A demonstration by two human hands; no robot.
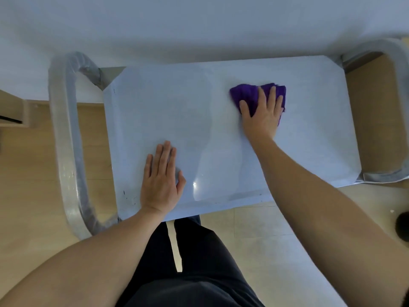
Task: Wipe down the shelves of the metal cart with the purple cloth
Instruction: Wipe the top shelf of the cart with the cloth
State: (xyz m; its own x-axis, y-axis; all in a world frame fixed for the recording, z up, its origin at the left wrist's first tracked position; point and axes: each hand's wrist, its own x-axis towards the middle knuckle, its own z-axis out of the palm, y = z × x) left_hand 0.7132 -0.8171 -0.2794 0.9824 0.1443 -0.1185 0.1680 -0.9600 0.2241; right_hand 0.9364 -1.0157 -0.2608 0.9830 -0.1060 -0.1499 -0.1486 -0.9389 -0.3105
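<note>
The metal cart's top shelf (pixel 168 111) fills the middle of the view, pale and glossy under a film. A crumpled purple cloth (pixel 245 94) lies on its far right part. My right hand (pixel 263 114) presses flat on the cloth with straight, spread fingers. My left hand (pixel 160 178) rests flat on the bare shelf near the front left edge, fingers straight and together, holding nothing. The lower shelves are hidden beneath the top one.
Wrapped tubular handles curve round the cart's left end (pixel 66 138) and right end (pixel 389 54). A white wall (pixel 199 25) runs just behind the cart. Wooden floor (pixel 254 220) shows in front; a dark round object (pixel 403 224) sits at the right edge.
</note>
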